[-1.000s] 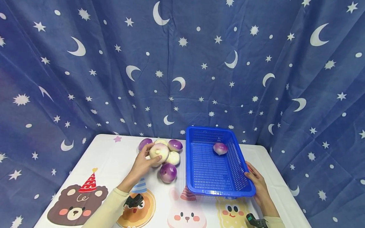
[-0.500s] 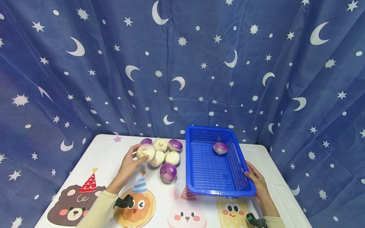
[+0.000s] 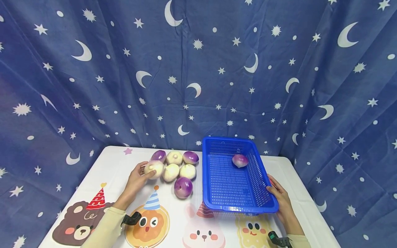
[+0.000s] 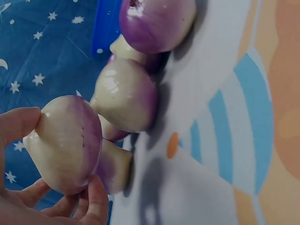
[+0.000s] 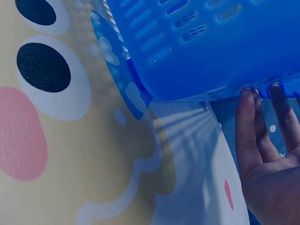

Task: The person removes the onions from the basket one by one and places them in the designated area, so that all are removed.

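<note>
My left hand (image 3: 136, 179) pinches a white-and-purple turnip (image 3: 154, 169) between thumb and fingers, at the left of a group of turnips. In the left wrist view the held turnip (image 4: 65, 145) appears raised off the tabletop, its pale pointed end towards the thumb. Close by lie a purple turnip (image 3: 159, 156), a pale turnip (image 3: 171, 172) and several others. My right hand (image 3: 280, 199) grips the right side of a blue plastic basket (image 3: 240, 208), thumb over the rim. In the right wrist view its fingers (image 5: 246, 126) reach up against the basket's side. One turnip (image 3: 240, 161) lies inside the basket.
A white tablecloth (image 3: 108, 172) printed with cartoon animals and party hats covers the table. Behind it hangs a dark blue curtain (image 3: 217, 113) with moons and stars. The basket's front looks raised, with a shadow beneath it.
My left hand has carried its turnip left and slightly towards me, away from above the group, uncovering the turnips behind it. The right hand and basket look unchanged.
</note>
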{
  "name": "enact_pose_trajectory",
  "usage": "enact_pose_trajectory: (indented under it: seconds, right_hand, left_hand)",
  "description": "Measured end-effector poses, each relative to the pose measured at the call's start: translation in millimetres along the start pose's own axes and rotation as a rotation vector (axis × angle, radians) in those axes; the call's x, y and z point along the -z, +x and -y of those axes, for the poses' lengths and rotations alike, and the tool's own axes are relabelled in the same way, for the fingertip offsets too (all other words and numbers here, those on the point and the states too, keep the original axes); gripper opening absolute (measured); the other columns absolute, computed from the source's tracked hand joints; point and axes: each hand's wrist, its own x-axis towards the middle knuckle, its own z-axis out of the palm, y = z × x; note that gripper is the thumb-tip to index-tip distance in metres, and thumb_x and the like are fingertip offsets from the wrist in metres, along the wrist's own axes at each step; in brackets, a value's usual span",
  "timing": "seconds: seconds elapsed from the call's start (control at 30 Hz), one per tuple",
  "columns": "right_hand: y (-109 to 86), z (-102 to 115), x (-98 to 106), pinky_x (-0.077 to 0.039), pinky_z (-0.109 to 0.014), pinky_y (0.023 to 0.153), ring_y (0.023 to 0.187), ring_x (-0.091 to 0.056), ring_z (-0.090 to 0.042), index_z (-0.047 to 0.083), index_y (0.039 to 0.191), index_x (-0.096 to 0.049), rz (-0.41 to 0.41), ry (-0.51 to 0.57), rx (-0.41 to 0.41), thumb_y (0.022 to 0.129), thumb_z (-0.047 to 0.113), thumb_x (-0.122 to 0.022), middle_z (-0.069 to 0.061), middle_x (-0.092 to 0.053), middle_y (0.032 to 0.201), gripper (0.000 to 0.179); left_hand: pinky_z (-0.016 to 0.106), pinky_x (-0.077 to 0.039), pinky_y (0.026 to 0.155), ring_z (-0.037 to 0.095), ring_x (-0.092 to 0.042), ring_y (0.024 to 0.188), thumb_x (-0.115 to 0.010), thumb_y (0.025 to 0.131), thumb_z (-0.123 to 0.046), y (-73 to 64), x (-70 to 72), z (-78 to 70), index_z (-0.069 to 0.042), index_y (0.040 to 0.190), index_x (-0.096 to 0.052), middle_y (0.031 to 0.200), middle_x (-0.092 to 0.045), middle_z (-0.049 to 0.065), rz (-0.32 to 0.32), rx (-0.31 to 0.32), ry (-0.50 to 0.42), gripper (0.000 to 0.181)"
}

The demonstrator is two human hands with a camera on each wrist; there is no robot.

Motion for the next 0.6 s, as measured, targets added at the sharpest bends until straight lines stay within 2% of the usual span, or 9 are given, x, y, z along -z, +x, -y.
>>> enact_pose_trajectory:
  seconds: [0.13, 0.4, 0.6]
  right_hand:
    - [-0.4, 0, 0, -0.051, -0.016, 0.088, 0.109, -0.057, 0.005, 0.026, 0.154, -0.032, 0.005, 0.002, 0.009, 0.098, 0.028, -0.060, 0.027, -0.055, 0.122, 0.063]
    - [-0.4, -2, 1, -0.050, -0.015, 0.089, 0.111, -0.056, 0.006, 0.026, 0.154, -0.032, 0.002, 0.003, 0.016, 0.098, 0.026, -0.059, 0.026, -0.054, 0.126, 0.062]
    - [0.7, 0, 0, -0.049, -0.014, 0.089, 0.110, -0.055, 0.007, 0.027, 0.154, -0.031, -0.004, 0.012, -0.014, 0.098, 0.028, -0.060, 0.025, -0.052, 0.128, 0.063]
  left_hand:
    - [0.020, -0.046, 0.083, 0.025, -0.053, 0.115, -0.070, 0.090, -0.034, 6.8, -0.6, 7.8, -0.005, 0.148, -0.033, 0.137, -0.050, 0.023, -0.004, 0.032, 0.004, 0.075]
    - [0.030, -0.052, 0.090, 0.018, -0.060, 0.105, -0.069, 0.091, -0.031, 24.7, -2.1, 22.2, -0.002, 0.148, -0.030, 0.137, -0.050, 0.027, 0.004, 0.059, -0.010, 0.075]
    - [0.024, -0.050, 0.086, 0.020, -0.060, 0.107, -0.067, 0.092, -0.032, 30.4, -3.5, 28.6, -0.002, 0.148, -0.030, 0.137, -0.051, 0.028, 0.016, 0.078, 0.021, 0.073]
